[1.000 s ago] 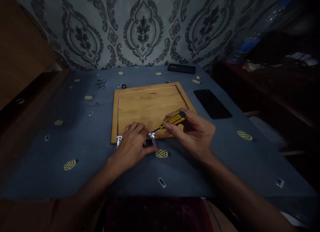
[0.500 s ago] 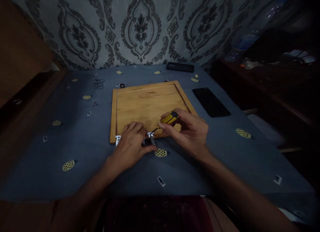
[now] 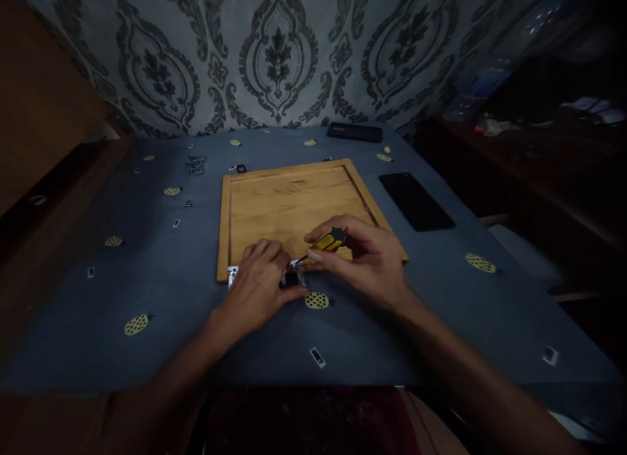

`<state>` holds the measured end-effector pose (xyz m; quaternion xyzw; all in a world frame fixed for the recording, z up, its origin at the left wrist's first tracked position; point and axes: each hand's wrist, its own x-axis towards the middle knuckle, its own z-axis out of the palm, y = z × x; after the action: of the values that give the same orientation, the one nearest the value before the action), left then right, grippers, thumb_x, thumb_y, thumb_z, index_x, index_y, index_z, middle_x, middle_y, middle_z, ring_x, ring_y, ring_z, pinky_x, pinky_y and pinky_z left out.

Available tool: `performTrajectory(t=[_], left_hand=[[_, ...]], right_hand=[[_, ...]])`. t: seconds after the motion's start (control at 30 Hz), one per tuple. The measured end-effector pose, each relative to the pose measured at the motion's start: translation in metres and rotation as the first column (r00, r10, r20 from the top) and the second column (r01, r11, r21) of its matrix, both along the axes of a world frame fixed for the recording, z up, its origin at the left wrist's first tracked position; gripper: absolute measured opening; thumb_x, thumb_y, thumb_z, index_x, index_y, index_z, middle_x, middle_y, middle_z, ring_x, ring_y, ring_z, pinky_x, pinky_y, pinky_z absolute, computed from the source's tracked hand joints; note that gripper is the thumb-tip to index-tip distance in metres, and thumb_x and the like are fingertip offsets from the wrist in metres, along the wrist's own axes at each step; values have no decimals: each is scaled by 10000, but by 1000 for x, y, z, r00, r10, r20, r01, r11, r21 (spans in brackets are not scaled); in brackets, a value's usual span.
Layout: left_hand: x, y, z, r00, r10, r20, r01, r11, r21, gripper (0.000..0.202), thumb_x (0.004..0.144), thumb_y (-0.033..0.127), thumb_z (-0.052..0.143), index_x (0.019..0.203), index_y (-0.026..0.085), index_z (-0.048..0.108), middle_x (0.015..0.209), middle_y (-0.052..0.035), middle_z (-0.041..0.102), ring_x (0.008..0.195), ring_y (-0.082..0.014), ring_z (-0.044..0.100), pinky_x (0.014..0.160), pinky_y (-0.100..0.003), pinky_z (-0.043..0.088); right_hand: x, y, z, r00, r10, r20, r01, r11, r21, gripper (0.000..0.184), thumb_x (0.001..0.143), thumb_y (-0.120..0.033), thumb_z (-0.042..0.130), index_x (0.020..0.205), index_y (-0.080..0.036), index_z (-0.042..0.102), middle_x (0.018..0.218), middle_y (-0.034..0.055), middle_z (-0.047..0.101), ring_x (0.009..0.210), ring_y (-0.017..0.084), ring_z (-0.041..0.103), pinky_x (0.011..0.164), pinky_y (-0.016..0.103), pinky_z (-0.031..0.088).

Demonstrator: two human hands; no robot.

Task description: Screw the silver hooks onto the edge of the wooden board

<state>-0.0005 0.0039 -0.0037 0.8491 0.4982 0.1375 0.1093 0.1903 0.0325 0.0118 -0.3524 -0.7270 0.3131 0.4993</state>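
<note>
My right hand grasps a yellow-and-black screwdriver, thumb and fingers closed round its handle, which I hold at a slant, I'd judge, so that the thin shaft runs down to the right-hand metal piece at the board's near edge. My left hand lies over that same edge with the thumb stretched out apart from the fingers, seemingly to keep board and metal from shifting; I cannot tell whether its hidden fingertips grip anything. The wooden board is flat on the blue tablecloth in front of me, recessed face up, its near edge towards me, probably because that brings the metal within easy reach of both hands. Counting up, I have one screwdriver, one board and two shiny metal bits showing, the other one sitting at the near left corner; whether they join beneath my palm I can't see. Two dark flat objects lie well apart from my hands: a phone right of the board and a slab by the wall. One small heap of metal pieces sits beyond the board's left side, too dim to count.
</note>
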Motion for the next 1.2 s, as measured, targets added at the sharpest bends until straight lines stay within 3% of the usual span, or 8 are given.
performTrajectory(t=[0.13, 0.23, 0.5, 0.67, 0.87, 1.03, 1.2], left_hand=[[0, 0, 0, 1000, -4, 17, 4, 1000, -2, 432, 815, 474, 788, 1063, 147, 654, 1050, -78, 634, 1044, -286, 575, 912, -425, 463], [0, 0, 0, 1000, -4, 18, 4, 1000, -2, 420, 819, 472, 785, 1051, 146, 656, 1050, -76, 634, 1042, -287, 574, 908, -426, 461], [1, -1, 2, 1000, 6, -6, -6, 1000, -6, 388, 827, 474, 783, 1029, 170, 652, 1034, -59, 636, 1024, -271, 577, 906, -415, 470], [1, -1, 0, 1000, 5, 10, -5, 1000, 13, 393, 816, 460, 795, 1012, 148, 656, 1007, -66, 629, 1009, -273, 577, 901, -416, 471], [0, -1, -2, 1000, 0, 5, 0, 1000, 29, 415, 806, 480, 793, 1019, 152, 655, 1000, -63, 623, 993, -273, 573, 887, -417, 472], [-1, 0, -2, 1000, -7, 20, 7, 1000, 21, 412, 815, 489, 783, 1045, 174, 650, 1044, -60, 632, 1026, -274, 574, 912, -425, 471], [-1, 0, -3, 1000, -5, 15, 4, 1000, 30, 416, 796, 477, 801, 1025, 161, 656, 1002, -59, 629, 999, -277, 580, 887, -423, 480]], right_hand=[[5, 3, 4, 993, 114, -7, -114, 993, -30, 171, 866, -341, 756, 973, -214, 716, 763, 3, 715, 644, 141, 670, 619, 270, 548], [6, 4, 5, 990, 137, 26, -137, 990, 12, 155, 877, -342, 748, 937, -199, 744, 760, 19, 727, 671, 153, 691, 641, 276, 547], [4, 2, 1, 999, 49, 0, -49, 999, -5, 224, 843, -410, 781, 830, -199, 707, 700, 9, 690, 562, 134, 622, 543, 274, 505], [2, 1, 2, 996, -70, 59, 65, 994, 87, 308, 807, -441, 809, 711, -209, 630, 603, -22, 625, 546, 124, 583, 516, 255, 460], [-5, -5, -2, 988, -143, 54, 136, 984, 117, 284, 824, -347, 800, 708, -210, 580, 608, -36, 604, 522, 106, 548, 495, 240, 448], [-7, -3, 0, 991, -115, 67, 102, 979, 177, 104, 874, -280, 750, 857, -197, 689, 662, -31, 620, 553, 105, 557, 516, 242, 449], [-5, -2, 3, 985, -113, 130, 81, 971, 227, 260, 897, -335, 735, 699, -186, 659, 620, -14, 609, 561, 121, 580, 516, 259, 436]])
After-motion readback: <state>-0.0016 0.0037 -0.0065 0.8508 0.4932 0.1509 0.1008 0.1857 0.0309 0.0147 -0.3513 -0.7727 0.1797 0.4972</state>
